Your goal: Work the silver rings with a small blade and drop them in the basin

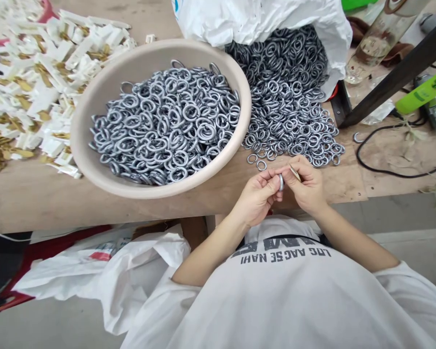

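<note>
My left hand [257, 198] pinches a grey metal ring [281, 182] between thumb and fingers, just past the table's front edge. Close against it, my right hand [308, 186] is closed around a thin tan-coloured strip [295, 173], whose exact kind I cannot make out. The fingertips of both hands meet at the ring. Beyond them lies a loose heap of grey metal rings [290, 123]. To the left, a large beige basin [160, 192] holds many more rings.
A white sack [265, 19] lies open behind the loose rings. White plastic pieces with brass-coloured parts [39, 72] are piled at the far left. On the right stand a dark metal bar [392, 77], a glass jar [381, 41] and a black cable [388, 172].
</note>
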Motion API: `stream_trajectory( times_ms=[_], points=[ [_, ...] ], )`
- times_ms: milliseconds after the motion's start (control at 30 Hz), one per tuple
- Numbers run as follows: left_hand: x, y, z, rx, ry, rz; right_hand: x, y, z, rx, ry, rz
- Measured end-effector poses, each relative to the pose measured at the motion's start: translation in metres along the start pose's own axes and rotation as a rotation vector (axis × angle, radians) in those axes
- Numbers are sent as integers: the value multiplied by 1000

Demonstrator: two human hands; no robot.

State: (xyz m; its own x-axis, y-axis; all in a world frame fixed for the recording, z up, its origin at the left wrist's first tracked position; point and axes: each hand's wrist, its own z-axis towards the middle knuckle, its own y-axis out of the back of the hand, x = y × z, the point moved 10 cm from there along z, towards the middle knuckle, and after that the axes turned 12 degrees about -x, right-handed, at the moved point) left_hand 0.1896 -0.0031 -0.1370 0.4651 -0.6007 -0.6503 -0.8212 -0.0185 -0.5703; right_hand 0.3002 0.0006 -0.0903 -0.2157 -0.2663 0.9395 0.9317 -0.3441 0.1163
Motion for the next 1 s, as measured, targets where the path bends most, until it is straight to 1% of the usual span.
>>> stream_trajectory(
  times_ms=[100, 200, 267, 333, 400, 467, 533, 600, 667, 767, 833, 900, 967, 1000],
  points=[
    [-2, 3, 0, -26, -54, 62, 7, -4, -2, 67, 51, 0],
    [2, 3, -1, -16, -82, 143, 11, -4, -1, 56, 85, 1],
    [4, 2, -1, -9, -91, 164, 10, -4, 1, 56, 72, 2],
    [2, 2, -2, -28, -104, 152, 8, -4, 3, 80, 42, -20],
    [-1, 4, -1, -66, -120, 125, 8, -2, 2, 132, 41, -106],
    [-3, 6, -1, -109, -127, 94, 13, -3, -1, 204, 118, -266],
    [-3, 8, -1, -142, -123, 71, 21, -6, -8, 258, 233, -425],
    [-2, 8, 0, -157, -113, 61, 29, -8, -13, 261, 315, -503],
    [-1, 7, 1, -156, -106, 60, 33, -9, -16, 253, 338, -524],
    [-1, 6, 2, -144, -99, 79, 32, -12, -16, 273, 330, -517],
    [0, 7, 0, -124, -109, 108, 24, -11, -12, 289, 282, -493],
    [4, 5, -4, -37, -103, 181, 9, -3, 0, 231, 169, -501],
    [14, 2, -12, 96, -54, 263, -8, 7, 14, 147, 50, -573],
    [17, 5, -15, 133, -31, 279, -14, 8, 19, 128, 24, -620]
  ],
)
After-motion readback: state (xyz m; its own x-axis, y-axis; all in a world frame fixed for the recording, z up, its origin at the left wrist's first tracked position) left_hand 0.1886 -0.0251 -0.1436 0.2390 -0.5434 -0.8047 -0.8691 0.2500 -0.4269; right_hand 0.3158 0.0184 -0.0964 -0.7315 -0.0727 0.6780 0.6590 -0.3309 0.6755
